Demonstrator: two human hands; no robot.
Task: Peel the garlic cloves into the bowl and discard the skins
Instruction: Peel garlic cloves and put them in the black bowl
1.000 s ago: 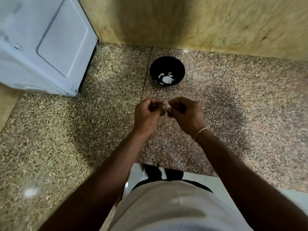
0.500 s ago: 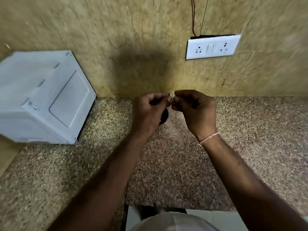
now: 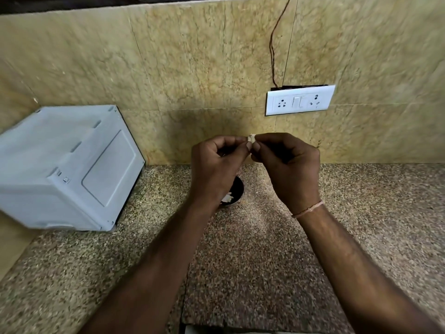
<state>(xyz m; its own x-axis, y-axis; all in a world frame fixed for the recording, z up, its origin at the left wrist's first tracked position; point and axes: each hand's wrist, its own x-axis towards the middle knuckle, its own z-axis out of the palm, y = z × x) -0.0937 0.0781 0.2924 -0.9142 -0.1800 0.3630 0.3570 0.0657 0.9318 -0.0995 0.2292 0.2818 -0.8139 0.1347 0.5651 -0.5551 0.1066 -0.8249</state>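
My left hand (image 3: 214,165) and my right hand (image 3: 286,165) meet in mid-air above the counter, and together they pinch a small pale garlic clove (image 3: 251,138) between thumbs and fingertips. Only the clove's top shows above the fingers. Below and behind my left hand sits the black bowl (image 3: 237,191), mostly hidden by that hand. A few white garlic pieces (image 3: 227,197) show inside it.
A white appliance (image 3: 65,172) stands on the speckled granite counter (image 3: 265,249) at the left, against the beige tiled wall. A white socket plate (image 3: 299,101) with a hanging wire is on the wall at the right. The counter's front edge runs along the bottom.
The camera has tilted up, so the wall and socket plate came into view. Both hands rose with the clove and now cover most of the bowl.
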